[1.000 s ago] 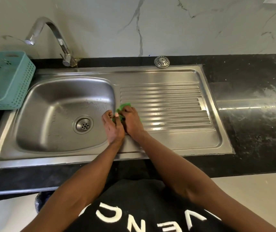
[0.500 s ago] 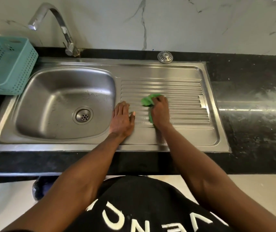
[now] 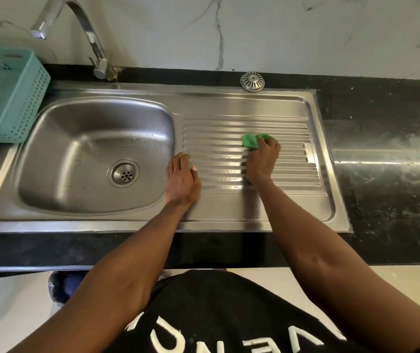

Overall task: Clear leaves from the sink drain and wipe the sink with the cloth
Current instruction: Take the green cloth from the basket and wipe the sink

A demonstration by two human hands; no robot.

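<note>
Steel sink (image 3: 51,220) wiping is under way; its drain (image 3: 123,173) shows no leaves, so that step looks done.
One green cloth (image 3: 251,140), bunched under the right hand's (image 3: 263,159) curled fingers, sits on the ribbed drainboard (image 3: 293,128) at 3 o'clock of the basin; the left hand (image 3: 182,180) lies flat, fingers together, between basin and ribs. Left, by the look of it: more drainboard, perhaps the basin. Also one tap (image 3: 86,34), one teal basket (image 3: 7,93), one strainer cap (image 3: 252,81) on the tabletop (image 3: 382,200).
</note>
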